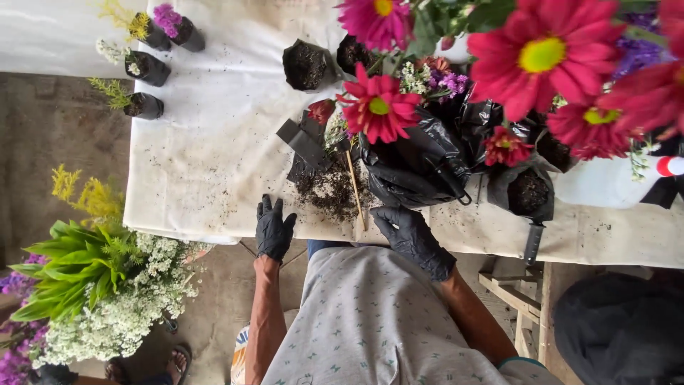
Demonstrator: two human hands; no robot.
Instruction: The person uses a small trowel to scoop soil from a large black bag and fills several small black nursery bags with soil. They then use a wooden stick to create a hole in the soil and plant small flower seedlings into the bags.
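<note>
Near the bottom middle of the frame, the left hand (274, 229), in a black glove, lies flat on the front edge of the desk (206, 157), its fingers (271, 209) spread and released, holding nothing. The right hand (412, 239), also gloved in black, sits just right of centre at the desk edge, its fingers (390, 216) loosely curled and reaching up against the base of a black plastic bag (420, 160); it seems to touch the bag rather than grip it, though black on black makes this hard to judge. The bag stands in the middle of the frame, crumpled and holding red daisy-like flowers (378, 107) with yellow-green centres. Just left of it lies a heap of loose soil (329, 191) on the white cloth, with a thin wooden stick (355, 189) lying slanted across it, between the two hands. Flat, empty black bags (305, 146) lie at the upper edge of the soil. To the right of the big bag a small black bag filled with soil (528, 191) stands near the desk edge. More soil-filled bags (306, 65) stand at the top centre, and at the upper left three small planted bags (146, 68) hold yellow, purple and white sprigs. At the lower left, beside the desk, is a bunch of white, yellow and purple flowers with green leaves (100, 299).
</note>
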